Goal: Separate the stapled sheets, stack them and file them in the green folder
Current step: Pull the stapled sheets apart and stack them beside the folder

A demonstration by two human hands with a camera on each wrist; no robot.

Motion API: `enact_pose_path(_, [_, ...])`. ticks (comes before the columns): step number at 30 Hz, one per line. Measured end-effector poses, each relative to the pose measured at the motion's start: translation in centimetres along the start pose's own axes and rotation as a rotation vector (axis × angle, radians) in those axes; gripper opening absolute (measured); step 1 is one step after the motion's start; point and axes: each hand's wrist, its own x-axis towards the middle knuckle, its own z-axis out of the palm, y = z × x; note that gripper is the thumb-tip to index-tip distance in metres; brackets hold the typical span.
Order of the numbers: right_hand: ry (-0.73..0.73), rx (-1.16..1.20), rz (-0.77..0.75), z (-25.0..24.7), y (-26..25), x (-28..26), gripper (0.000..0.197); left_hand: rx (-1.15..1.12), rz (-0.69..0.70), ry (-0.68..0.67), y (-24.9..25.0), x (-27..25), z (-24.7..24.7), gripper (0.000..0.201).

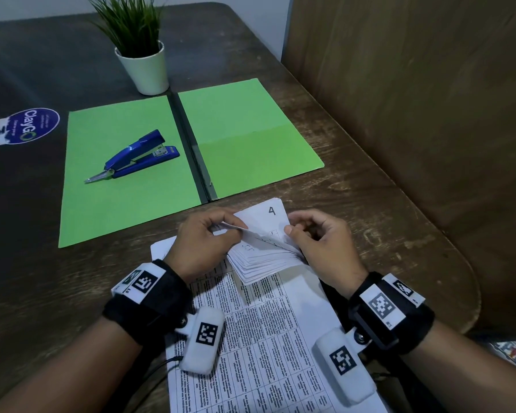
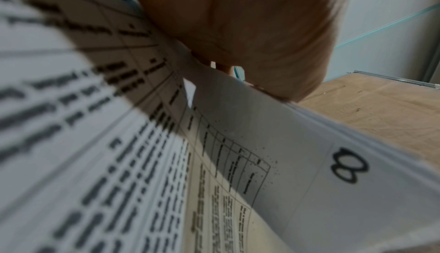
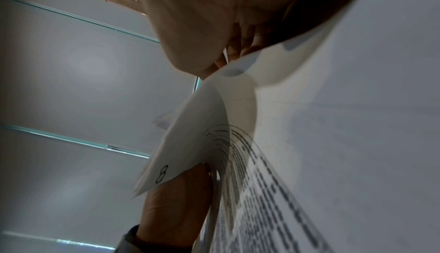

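A stack of printed sheets [image 1: 256, 338] lies on the table near its front edge. Its far corner is folded back and fanned [image 1: 262, 260], and the top folded sheet bears a handwritten 4. My left hand [image 1: 206, 239] pinches a sheet corner at the fold. My right hand [image 1: 319, 239] grips the folded-back sheets from the right. In the wrist views a corner marked 8 [image 2: 349, 165] [image 3: 164, 176] curls between my fingers. The green folder [image 1: 188, 153] lies open and flat beyond the sheets. No staple is visible.
A blue stapler [image 1: 140, 156] rests on the folder's left half. A potted plant [image 1: 145, 65] stands behind the folder. A round blue sticker [image 1: 30, 125] is on the table at the left. A brown partition [image 1: 414, 114] rises along the right.
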Motion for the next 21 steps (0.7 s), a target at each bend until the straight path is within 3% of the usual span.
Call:
enact_pose_path(6, [-0.014, -0.027, -0.013, -0.13, 0.11, 0.07, 0.016, -0.011, 0.004, -0.001, 0.13, 0.00, 0.00, 0.012])
enact_pose_path(10, [0.014, -0.025, 0.015, -0.05, 0.66, 0.42, 0.029, -0.015, -0.005, 0.005, 0.05, -0.01, -0.02, 0.012])
enact_pose_path(17, [-0.020, -0.092, -0.085, -0.14, 0.49, 0.32, 0.012, -0.009, 0.012, -0.002, 0.15, -0.03, -0.03, 0.016])
enact_pose_path(21, [-0.052, -0.080, -0.077, -0.01, 0.12, 0.06, 0.026, -0.020, 0.003, 0.004, 0.24, -0.11, -0.05, 0.020])
